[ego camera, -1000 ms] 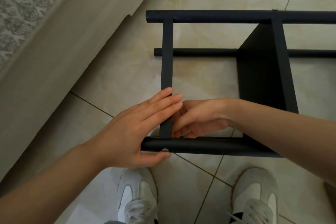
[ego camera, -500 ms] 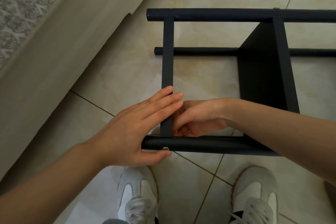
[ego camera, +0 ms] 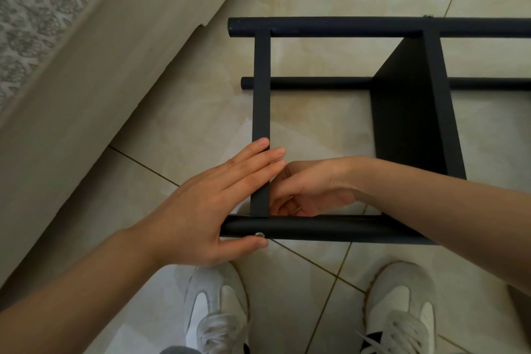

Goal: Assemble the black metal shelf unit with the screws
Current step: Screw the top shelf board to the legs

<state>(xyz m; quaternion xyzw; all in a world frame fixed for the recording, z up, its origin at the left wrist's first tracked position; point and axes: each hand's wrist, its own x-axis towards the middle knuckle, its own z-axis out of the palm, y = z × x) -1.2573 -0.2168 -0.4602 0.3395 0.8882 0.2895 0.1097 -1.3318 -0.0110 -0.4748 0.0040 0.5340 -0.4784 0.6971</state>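
Observation:
The black metal shelf unit lies on its side on the tiled floor, its near tube (ego camera: 330,228) just in front of my feet. A flat crossbar (ego camera: 261,89) runs from that tube to the far tube (ego camera: 330,26). My left hand (ego camera: 207,210) lies with straight fingers across the crossbar, and its thumb sits under the near tube beside a silver screw head (ego camera: 259,234). My right hand (ego camera: 313,190) reaches inside the frame with curled fingers at the inner side of that joint. What those fingers hold is hidden.
A black shelf panel (ego camera: 408,112) stands on edge at the right of the frame, with another screw (ego camera: 428,16) above it. A beige upholstered furniture base (ego camera: 100,80) runs along the left. My white shoes (ego camera: 218,310) (ego camera: 402,304) stand close below the frame.
The right hand's fingers have curled in lower toward the joint behind the crossbar. The left hand and the frame have stayed in place.

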